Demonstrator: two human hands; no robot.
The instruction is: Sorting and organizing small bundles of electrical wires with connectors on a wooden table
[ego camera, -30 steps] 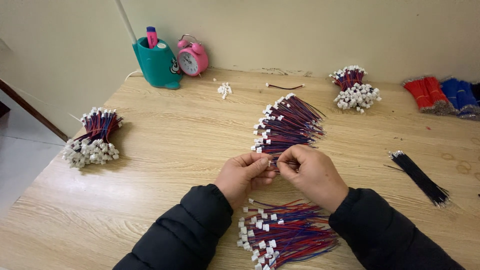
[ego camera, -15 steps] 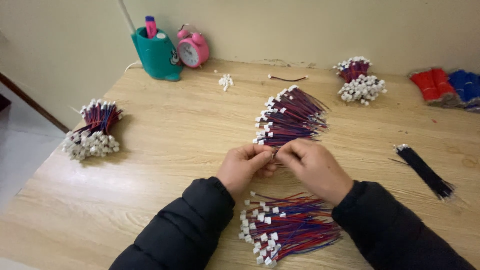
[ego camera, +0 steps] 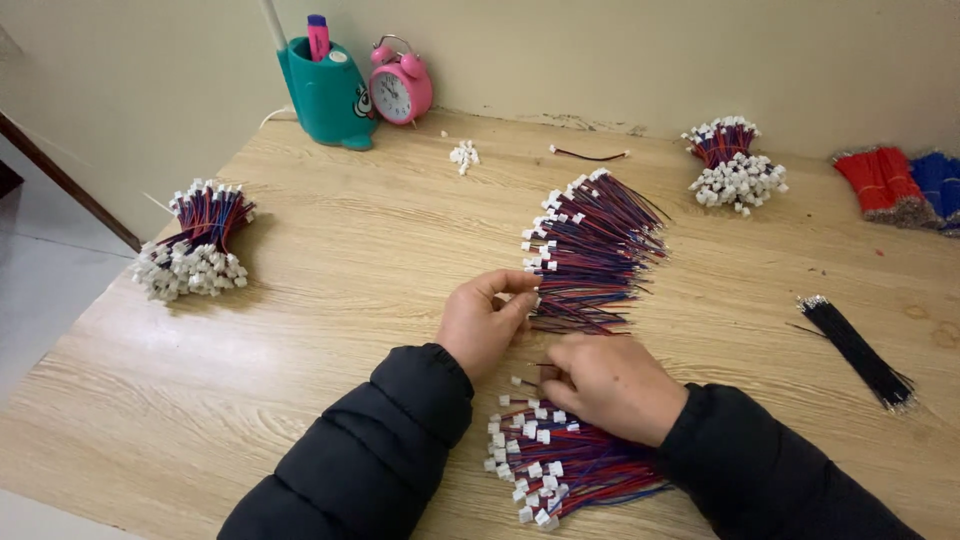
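Observation:
My left hand pinches the white connector end of a red-and-blue wire lead at the near edge of the fanned pile of leads in the middle of the wooden table. My right hand rests lower, fingers curled down onto the top of a second pile of the same leads by the table's front edge. Whether its fingertips grip a lead is hidden. Both arms wear dark padded sleeves.
A tied bundle of leads lies at the left edge, another at the back right. Black wires, red and blue bundles sit right. A teal pen holder, pink alarm clock and loose connectors stand behind.
My right hand has left my left hand and dropped toward me onto the near pile. My left hand stays at the upper pile's near edge.

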